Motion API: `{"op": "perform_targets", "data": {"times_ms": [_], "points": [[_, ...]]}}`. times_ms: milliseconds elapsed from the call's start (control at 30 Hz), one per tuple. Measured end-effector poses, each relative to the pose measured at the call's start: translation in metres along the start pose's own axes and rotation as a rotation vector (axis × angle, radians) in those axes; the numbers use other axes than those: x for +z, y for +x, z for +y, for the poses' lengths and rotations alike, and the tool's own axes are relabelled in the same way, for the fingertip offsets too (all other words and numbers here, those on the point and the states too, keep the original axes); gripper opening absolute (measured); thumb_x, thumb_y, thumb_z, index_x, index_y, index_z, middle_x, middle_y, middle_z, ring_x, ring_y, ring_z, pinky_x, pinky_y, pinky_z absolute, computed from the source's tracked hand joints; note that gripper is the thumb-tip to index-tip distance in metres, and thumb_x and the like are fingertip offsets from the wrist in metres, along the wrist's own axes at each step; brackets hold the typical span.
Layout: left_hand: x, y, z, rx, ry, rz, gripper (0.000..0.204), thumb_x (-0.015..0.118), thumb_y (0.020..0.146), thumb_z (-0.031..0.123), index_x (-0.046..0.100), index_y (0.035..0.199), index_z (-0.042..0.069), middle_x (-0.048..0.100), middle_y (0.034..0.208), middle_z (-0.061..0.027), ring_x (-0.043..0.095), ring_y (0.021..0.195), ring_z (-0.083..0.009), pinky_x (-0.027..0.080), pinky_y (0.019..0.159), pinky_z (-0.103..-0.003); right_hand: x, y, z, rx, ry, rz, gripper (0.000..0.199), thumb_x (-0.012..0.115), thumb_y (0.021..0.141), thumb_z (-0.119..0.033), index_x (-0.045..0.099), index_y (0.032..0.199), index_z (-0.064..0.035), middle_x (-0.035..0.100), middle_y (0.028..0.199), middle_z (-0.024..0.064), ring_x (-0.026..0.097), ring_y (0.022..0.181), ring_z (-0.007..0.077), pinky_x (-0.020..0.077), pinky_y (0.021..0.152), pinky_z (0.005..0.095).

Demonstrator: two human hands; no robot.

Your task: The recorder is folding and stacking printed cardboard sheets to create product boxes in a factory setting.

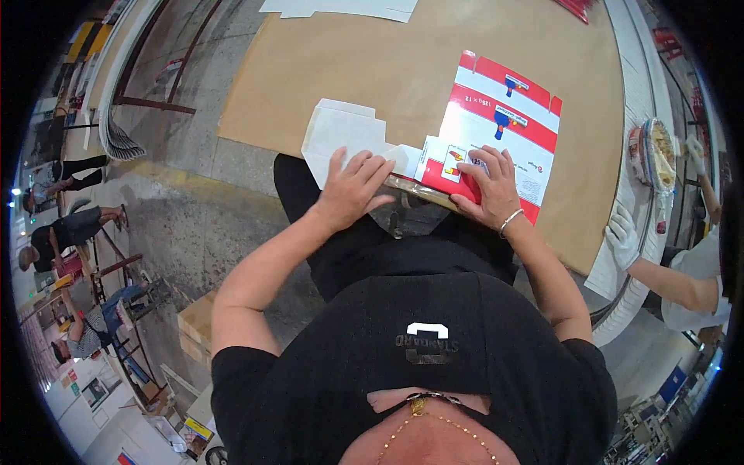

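Observation:
A flattened cardboard carton (504,149), red and white with printed pictures, lies at the near edge of the brown-topped table. Its left end shows a plain white, unprinted flap (341,133), and a narrow printed strip is folded over near the middle. My left hand (353,188) rests over the near part of the white flap, fingers stretched and thumb apart. With bent fingers on the red near panel and the thumb at its edge, my right hand (490,188) grips the carton. What lies beneath the right palm is hidden.
The brown table (333,58) extends away from me. Another white card sheet (341,6) lies at its far edge. Along the right runs a white conveyor belt (639,85) with a filled clear bag (659,155). A co-worker's gloved hand (622,237) reaches the belt's near side.

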State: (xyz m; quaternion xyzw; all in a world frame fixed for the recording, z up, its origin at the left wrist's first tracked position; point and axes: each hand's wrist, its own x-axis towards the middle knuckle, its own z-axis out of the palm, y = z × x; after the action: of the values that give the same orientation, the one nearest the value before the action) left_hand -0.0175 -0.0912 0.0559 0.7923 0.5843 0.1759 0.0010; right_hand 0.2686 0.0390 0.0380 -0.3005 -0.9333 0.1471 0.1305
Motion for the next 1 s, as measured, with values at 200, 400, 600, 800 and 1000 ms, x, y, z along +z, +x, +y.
{"op": "perform_targets", "data": {"times_ms": [200,400,600,800,1000], "points": [[-0.035,-0.032,-0.102,0.107,0.013,-0.371,0.070,0.067,0.078,0.012,0.044,0.144,0.012,0.052,0.140,-0.0049,0.051,0.126,-0.0257,0.033,0.109,-0.056,0.001,-0.002,0.005,-0.028,0.026,-0.027,0.053,0.074,0.079,-0.045,0.060,0.123,-0.0183,0.047,0.135,0.0121,0.035,0.137,0.0346,0.0174,0.117,0.0580],[-0.017,0.020,-0.041,-0.911,-1.230,0.698,0.069,0.073,0.080,-0.004,0.042,0.140,0.006,0.058,0.126,-0.0131,0.058,0.114,-0.0233,0.051,0.095,-0.037,-0.002,-0.004,0.012,-0.093,0.077,-0.088,0.057,0.077,0.077,-0.037,0.057,0.128,-0.0187,0.045,0.138,0.0133,0.032,0.139,0.0364,0.0150,0.117,0.0593],[0.046,0.032,-0.033,-1.014,-1.439,0.858,0.043,0.061,0.085,-0.005,0.051,0.127,-0.001,0.059,0.125,-0.0122,0.060,0.112,-0.0237,0.049,0.095,-0.036,-0.001,-0.007,0.010,-0.084,0.212,-0.055,0.059,0.072,0.082,-0.026,0.052,0.138,-0.0235,0.040,0.144,0.0167,0.031,0.140,0.0382,0.0145,0.117,0.0611],[0.034,0.040,-0.025,0.009,-0.320,0.076,0.062,0.054,0.087,0.008,0.044,0.147,0.017,0.037,0.151,-0.0218,0.033,0.140,-0.0417,0.028,0.114,-0.051,-0.002,-0.003,0.001,-0.167,0.080,-0.078,0.062,0.066,0.089,-0.023,0.044,0.144,-0.0407,0.039,0.144,0.0186,0.032,0.140,0.0406,0.0147,0.116,0.0622],[0.017,0.046,-0.016,-0.013,-0.073,-0.299,0.060,0.048,0.095,0.038,0.037,0.151,0.020,0.016,0.162,-0.0156,0.013,0.148,-0.0415,0.011,0.118,-0.058,-0.002,-0.004,0.003,-0.174,0.060,-0.059,0.057,0.065,0.091,-0.028,0.045,0.143,-0.0406,0.043,0.141,0.0189,0.035,0.138,0.0402,0.0149,0.116,0.0607]]}}
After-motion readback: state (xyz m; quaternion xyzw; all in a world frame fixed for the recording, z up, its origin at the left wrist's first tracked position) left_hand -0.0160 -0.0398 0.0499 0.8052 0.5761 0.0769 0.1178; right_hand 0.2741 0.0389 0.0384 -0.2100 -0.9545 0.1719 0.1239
